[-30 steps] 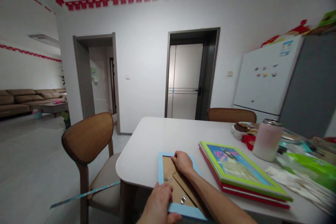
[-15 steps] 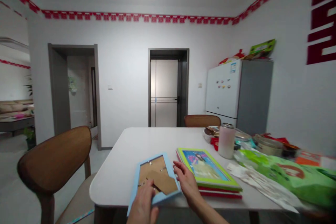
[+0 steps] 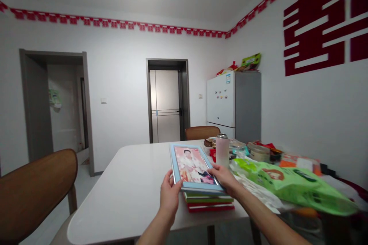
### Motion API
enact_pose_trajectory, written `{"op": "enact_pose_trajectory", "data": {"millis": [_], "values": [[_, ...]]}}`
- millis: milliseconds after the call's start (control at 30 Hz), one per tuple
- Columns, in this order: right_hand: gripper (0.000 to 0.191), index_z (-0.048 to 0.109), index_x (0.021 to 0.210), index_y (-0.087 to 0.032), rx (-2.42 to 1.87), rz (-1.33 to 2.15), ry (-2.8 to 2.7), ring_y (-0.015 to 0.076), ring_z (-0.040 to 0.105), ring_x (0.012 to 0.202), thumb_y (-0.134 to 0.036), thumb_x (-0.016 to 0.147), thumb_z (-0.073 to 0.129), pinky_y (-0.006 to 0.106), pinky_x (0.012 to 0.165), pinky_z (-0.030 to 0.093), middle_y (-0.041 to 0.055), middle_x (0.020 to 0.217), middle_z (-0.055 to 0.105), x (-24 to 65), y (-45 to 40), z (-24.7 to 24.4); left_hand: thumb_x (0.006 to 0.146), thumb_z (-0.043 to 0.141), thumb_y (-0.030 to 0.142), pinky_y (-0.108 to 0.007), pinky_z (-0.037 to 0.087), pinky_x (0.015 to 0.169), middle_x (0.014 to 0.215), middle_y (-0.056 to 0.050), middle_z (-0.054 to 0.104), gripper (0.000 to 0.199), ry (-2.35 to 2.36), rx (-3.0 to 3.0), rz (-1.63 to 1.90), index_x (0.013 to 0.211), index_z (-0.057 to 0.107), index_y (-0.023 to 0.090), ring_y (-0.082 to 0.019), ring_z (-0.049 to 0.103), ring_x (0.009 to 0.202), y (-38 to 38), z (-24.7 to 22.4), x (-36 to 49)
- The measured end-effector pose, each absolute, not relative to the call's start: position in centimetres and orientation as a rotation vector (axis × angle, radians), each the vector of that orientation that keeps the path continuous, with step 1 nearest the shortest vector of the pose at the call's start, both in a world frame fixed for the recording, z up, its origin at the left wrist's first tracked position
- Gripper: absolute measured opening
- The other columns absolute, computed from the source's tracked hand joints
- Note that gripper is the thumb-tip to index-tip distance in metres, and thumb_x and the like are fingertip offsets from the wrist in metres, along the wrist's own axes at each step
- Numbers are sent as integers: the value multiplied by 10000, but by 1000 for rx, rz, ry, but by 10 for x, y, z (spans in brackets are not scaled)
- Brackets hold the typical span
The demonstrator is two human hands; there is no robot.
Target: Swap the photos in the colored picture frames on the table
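A light blue picture frame [image 3: 176, 168] lies picture side up, over a stack of other frames. My left hand [image 3: 169, 191] grips its near left edge, thumb on top. My right hand [image 3: 224, 178] has hold of its right edge. Underneath, the edges of a green frame [image 3: 211, 199] and a red frame [image 3: 211, 208] show; their faces are hidden by the blue one. I cannot tell whether the blue frame rests fully on the stack.
Right of the frames stand a pink tumbler [image 3: 222, 151] and a green plastic packet [image 3: 290, 183], with crumpled white plastic [image 3: 258, 191] between. A lidded tub [image 3: 258, 152] is farther back. Brown chairs [image 3: 37, 183] flank the white table [image 3: 129, 183].
The blue frame has turned from back side up to picture side up and moved right, onto the stack. My right hand now grips it. The view has swung to the right.
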State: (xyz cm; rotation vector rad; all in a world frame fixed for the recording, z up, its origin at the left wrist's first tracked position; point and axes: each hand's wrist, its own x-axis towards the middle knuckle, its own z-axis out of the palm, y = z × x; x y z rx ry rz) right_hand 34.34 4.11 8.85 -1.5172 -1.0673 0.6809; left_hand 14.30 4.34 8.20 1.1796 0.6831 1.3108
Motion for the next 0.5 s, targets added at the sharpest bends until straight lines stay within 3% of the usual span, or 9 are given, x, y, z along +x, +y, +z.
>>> {"op": "enact_pose_trajectory", "data": {"millis": [133, 267, 500], "values": [[67, 561, 523, -149, -1671, 620, -1107, 105, 459, 419, -180, 544, 506, 208, 417, 305, -20, 447, 546, 379, 53, 78, 622, 628, 165, -287, 401, 844, 1044, -107, 596, 435, 830, 1237, 1253, 1041, 510, 149, -234, 515, 1014, 57, 55, 174], [70, 533, 442, -157, -1739, 604, -1162, 103, 448, 453, -186, 504, 547, 205, 442, 290, -36, 427, 513, 385, 55, 67, 618, 616, 192, -287, 326, 908, 1090, -79, 574, 435, 951, 1283, 1196, 1042, 521, 170, -237, 451, 1085, 62, 38, 181], [294, 624, 686, -154, -1753, 743, -1095, 171, 537, 673, -398, 643, 465, 255, 594, 384, 42, 733, 639, 386, 38, 40, 660, 538, 198, -218, 359, 846, 1081, -67, 577, 468, 974, 1323, 1074, 1116, 457, 130, -189, 508, 1007, 57, 20, 181]]}}
